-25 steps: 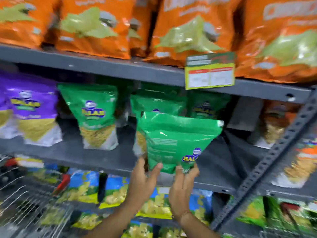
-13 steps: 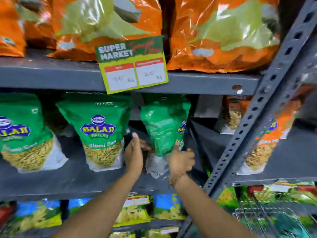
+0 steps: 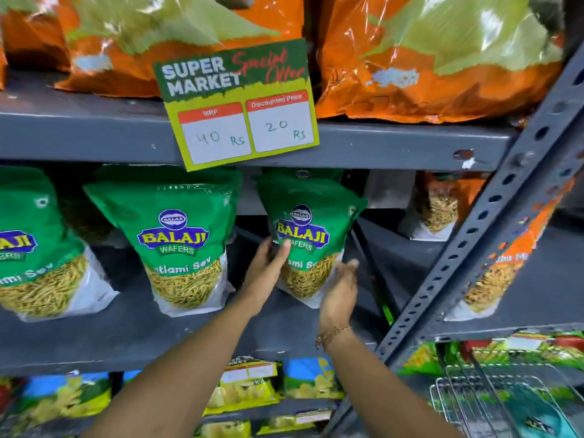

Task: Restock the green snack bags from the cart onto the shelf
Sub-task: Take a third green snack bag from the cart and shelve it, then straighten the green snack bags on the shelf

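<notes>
A green snack bag (image 3: 303,229) stands upright, front label facing me, at the right end of the grey middle shelf (image 3: 126,336). My left hand (image 3: 265,276) grips its left edge, thumb across the front. At the bag's lower right corner, my right hand (image 3: 339,292) lies with palm and fingers extended, fingertips just touching. Another green bag sits directly behind this one. Two more green bags (image 3: 177,235) (image 3: 25,241) stand to the left on the same shelf. A corner of the wire cart (image 3: 505,403) with green packs shows at bottom right.
A price card (image 3: 237,105) hangs from the shelf above, which holds large orange bags (image 3: 426,58). A perforated grey upright (image 3: 493,222) slants just right of my hands, with orange-and-white bags (image 3: 439,203) beyond it. Blue and yellow packs fill the lower shelf (image 3: 303,384).
The green bag has gone from held in front of the shelf to standing on it, turned label-forward. My right hand has loosened from its grip. My view has moved closer and to the right.
</notes>
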`<state>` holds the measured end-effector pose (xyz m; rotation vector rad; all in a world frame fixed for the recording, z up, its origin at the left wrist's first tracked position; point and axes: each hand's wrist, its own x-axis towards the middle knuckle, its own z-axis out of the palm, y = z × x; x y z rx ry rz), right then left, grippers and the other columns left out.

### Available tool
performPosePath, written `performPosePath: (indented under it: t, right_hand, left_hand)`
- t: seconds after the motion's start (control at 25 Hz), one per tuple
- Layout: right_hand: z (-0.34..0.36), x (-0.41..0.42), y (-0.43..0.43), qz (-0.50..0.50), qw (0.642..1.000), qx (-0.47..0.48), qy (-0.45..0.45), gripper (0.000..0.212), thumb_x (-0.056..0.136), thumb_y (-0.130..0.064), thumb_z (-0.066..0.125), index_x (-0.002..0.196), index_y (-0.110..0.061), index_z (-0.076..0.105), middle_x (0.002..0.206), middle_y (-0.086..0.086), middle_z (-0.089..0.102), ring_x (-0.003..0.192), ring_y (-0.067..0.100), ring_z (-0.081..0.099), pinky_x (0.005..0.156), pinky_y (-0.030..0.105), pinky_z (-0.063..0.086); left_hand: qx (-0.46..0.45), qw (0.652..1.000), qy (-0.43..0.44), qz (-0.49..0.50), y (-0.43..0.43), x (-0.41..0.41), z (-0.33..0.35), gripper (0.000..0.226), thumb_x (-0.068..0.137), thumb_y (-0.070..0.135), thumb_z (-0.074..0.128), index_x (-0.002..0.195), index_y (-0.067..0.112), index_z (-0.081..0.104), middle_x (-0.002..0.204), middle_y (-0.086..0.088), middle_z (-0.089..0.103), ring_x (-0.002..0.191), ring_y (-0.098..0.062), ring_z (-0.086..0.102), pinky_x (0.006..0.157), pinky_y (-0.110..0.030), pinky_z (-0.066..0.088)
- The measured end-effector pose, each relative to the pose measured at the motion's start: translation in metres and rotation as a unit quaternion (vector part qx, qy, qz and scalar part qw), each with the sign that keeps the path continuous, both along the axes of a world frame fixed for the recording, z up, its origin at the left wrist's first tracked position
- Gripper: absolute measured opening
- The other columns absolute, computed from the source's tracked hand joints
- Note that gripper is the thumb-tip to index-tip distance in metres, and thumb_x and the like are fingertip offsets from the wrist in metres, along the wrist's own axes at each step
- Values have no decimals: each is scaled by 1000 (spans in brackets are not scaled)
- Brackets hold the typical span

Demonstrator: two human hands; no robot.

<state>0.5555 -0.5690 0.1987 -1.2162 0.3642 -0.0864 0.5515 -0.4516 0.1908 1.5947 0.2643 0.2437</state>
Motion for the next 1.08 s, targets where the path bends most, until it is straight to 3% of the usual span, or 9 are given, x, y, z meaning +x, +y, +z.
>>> performPosePath:
  t: [0.16, 0.36, 0.44, 0.6, 0.68, 0.76, 0.88, 0.96, 1.08]
  right_hand:
    - [8, 1, 1, 20, 995, -96, 27, 53, 95, -45, 22, 100, -16, 66, 102, 6, 67, 93, 21, 62, 83, 31, 49]
    - [7, -18, 16, -60, 986, -150, 44, 48, 95, -38, 28, 103, -2, 58, 120, 24, 60, 103, 32, 56, 88, 37, 44]
    - [1, -47, 36, -133, 969, -205, 34, 45, 96, -32, 32, 105, 6, 54, 117, 28, 58, 106, 37, 52, 90, 40, 41]
    - [-3, -136, 138, 113, 970, -157, -144, 34, 87, -41, 38, 68, -15, 50, 67, 4, 48, 70, 16, 42, 64, 20, 38]
    - [15, -159, 210, 253, 929, -164, -214, 29, 93, -30, 41, 72, -17, 55, 68, -1, 51, 67, 4, 45, 66, 15, 40]
    - [37, -157, 271, 257, 911, -192, -260, 22, 95, -20, 42, 99, -7, 59, 93, 8, 61, 87, 5, 51, 84, 13, 42]
    - [73, -134, 340, 155, 943, -184, -228, 30, 93, -16, 44, 111, 6, 52, 112, 25, 58, 99, 25, 50, 92, 32, 36]
    - [91, -110, 356, 123, 964, -166, -167, 17, 92, -10, 46, 91, 3, 57, 91, 18, 56, 84, 21, 47, 67, 30, 35]
    - [95, -83, 356, 98, 978, -107, -151, 12, 86, -3, 50, 90, -5, 61, 70, 4, 56, 63, 16, 47, 57, 28, 34]
  left_hand:
    - [98, 992, 10, 73, -14, -13, 7, 36, 75, 52, 64, 93, 23, 53, 86, 7, 61, 81, -9, 57, 65, -18, 41]
    - [106, 993, 51, 16, -5, -32, 19, 51, 74, 60, 58, 103, 19, 54, 106, 1, 64, 99, -17, 59, 85, -31, 46]
    - [171, 984, -16, 37, 12, -61, 19, 48, 79, 57, 51, 95, 13, 60, 98, -5, 68, 93, -19, 62, 84, -35, 49]
    - [147, 950, -126, 246, 102, -148, 18, 62, 81, 61, 33, 56, 5, 47, 57, -19, 56, 58, -30, 49, 61, -40, 41]
    - [50, 900, -142, 410, 179, -176, 26, 45, 85, 49, 33, 64, 12, 45, 64, -22, 53, 63, -22, 41, 65, -38, 35]
    - [-7, 847, -141, 513, 250, -185, 36, 42, 87, 34, 33, 85, -3, 53, 91, -33, 57, 82, -31, 50, 75, -39, 36]
    - [-45, 896, -113, 428, 334, -182, 55, 38, 96, 24, 32, 107, -8, 51, 104, -24, 62, 99, -20, 62, 79, -34, 41]
    - [-98, 940, -126, 300, 360, -171, 65, 22, 97, 18, 34, 97, 12, 55, 81, 7, 68, 65, 7, 63, 63, -23, 49]
    - [-144, 953, -114, 242, 384, -157, 65, 22, 94, 15, 43, 79, 18, 58, 64, 15, 70, 56, 7, 62, 60, -19, 49]
